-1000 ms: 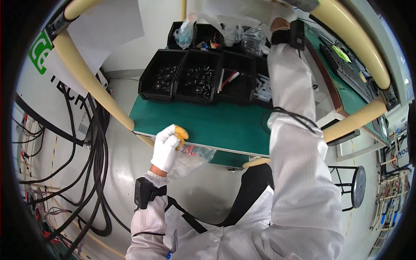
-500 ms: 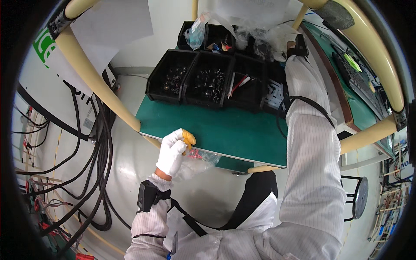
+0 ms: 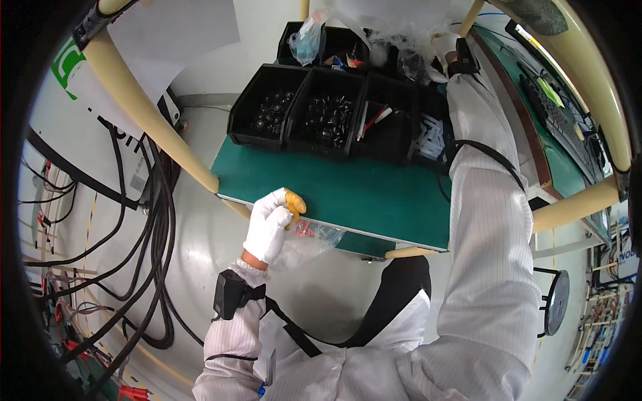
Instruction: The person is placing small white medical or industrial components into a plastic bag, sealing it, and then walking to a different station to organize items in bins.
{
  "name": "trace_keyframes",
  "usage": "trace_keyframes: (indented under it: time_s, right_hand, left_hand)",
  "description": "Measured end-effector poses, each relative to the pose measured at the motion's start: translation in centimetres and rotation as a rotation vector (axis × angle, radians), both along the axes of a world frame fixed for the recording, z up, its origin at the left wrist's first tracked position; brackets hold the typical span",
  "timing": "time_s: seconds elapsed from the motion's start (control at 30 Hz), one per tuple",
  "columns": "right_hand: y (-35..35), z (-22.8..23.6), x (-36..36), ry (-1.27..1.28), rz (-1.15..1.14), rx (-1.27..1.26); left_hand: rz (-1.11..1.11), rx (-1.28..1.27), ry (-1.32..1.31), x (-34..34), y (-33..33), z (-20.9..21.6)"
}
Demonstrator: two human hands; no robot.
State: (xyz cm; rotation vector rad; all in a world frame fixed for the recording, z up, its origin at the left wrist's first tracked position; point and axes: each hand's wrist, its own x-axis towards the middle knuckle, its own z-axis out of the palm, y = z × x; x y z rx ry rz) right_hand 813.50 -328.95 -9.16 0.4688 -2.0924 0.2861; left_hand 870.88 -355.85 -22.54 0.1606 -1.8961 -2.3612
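My left hand (image 3: pixel 273 224), in a white glove with yellow fingertips, is closed at the near edge of the green tabletop (image 3: pixel 334 194). From its fingers hangs a clear plastic bag (image 3: pixel 324 234) with small red pieces inside, just below the edge. My right arm stretches far out to the back right. There my right hand (image 3: pixel 443 47) is at the crumpled clear plastic bags (image 3: pixel 418 60) over the rear bins; its fingers are hidden, so I cannot see whether they grip anything.
Black bins hold dark small fasteners (image 3: pixel 274 110), more dark parts (image 3: pixel 326 117), red and white pens (image 3: pixel 374 121) and white plastic pieces (image 3: pixel 429 137). Yellow tube posts (image 3: pixel 147 117) frame the table. Black cables (image 3: pixel 157 247) hang left. A stool (image 3: pixel 555 304) stands right.
The bins and table sit slightly higher and farther right in view. My right hand has reached a little farther back among the plastic bags. My left hand keeps its hold on the bag.
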Motion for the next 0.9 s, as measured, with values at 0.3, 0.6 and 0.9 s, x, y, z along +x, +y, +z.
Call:
trace_keyframes:
  time_s: [0.3, 0.6, 0.9]
  right_hand:
    - [-1.9, -1.5, 1.2, -0.04, -0.028, 0.008]
    - [0.8, -3.1, 10.0, -0.059, -0.083, 0.022]
    - [1.4, -2.2, 8.5, -0.062, -0.112, 0.017]
  left_hand:
    - [0.028, -0.001, 0.004, 0.4, -0.2, 0.0]
    - [0.036, -0.035, 0.048, 0.0, -0.1, -0.1]
    - [0.041, 0.016, 0.032, 0.2, -0.4, -0.9]
